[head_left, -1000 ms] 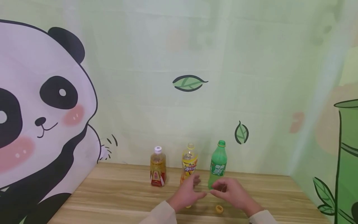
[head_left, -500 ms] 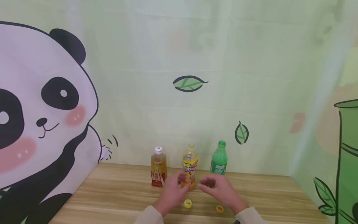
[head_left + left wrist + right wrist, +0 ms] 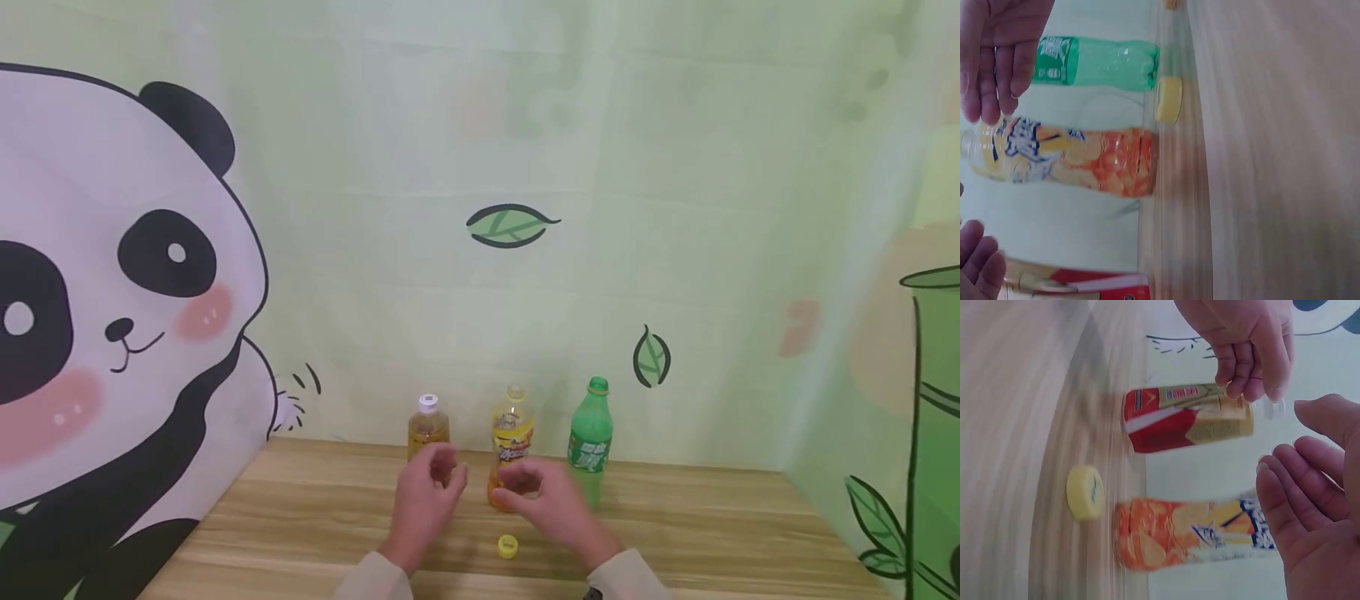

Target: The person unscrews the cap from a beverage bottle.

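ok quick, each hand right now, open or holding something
Left hand: open, holding nothing, in front of the white-capped amber plastic bottle.
Right hand: open, holding nothing, in front of the yellow-labelled clear plastic bottle.

Person's wear | left sleeve [image 3: 373, 579]: pale beige, plain, long, reaching the wrist | right sleeve [image 3: 630, 577]: same pale beige, plain, long | small dark item [image 3: 592, 594] at right sleeve's edge: partly visible, kind unclear | left grip [image 3: 422, 502], right grip [image 3: 555, 505]: bare human hands
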### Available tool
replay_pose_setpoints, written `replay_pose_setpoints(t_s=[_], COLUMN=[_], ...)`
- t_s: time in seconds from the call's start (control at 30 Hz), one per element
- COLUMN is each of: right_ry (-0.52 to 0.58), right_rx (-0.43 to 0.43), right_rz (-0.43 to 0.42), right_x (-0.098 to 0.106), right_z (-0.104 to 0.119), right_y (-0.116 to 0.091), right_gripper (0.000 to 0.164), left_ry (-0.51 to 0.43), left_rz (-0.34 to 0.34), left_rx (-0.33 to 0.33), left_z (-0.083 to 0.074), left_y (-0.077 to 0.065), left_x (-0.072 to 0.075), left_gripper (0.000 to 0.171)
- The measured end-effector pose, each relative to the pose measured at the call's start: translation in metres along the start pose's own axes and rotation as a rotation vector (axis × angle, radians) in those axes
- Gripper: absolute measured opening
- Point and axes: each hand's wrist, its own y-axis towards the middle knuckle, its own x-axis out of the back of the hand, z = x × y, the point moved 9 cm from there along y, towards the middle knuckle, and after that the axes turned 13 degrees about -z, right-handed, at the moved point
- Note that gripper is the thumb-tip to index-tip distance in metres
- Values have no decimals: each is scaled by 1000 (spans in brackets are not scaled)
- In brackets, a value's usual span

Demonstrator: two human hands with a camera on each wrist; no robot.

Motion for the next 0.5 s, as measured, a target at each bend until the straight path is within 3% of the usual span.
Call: replay_pose_setpoints(t_s=[0.1,0.3,0.5], right_ry=[0,36,44], right_rx=[12,27,87], right_rz=[-16,-50,-109], right_x=[-4,-13,-23], right_z=[1,11,31], right_y=[1,7,17], right_gripper=[20,22,24], left_ry=[0,33,89], left_rz=[-52,-139,-133], left_rx=[-21,15,96], left_z=[3,21,44], left_y=[5,16,23], left_x=[8,25,27], left_gripper=[21,33,60])
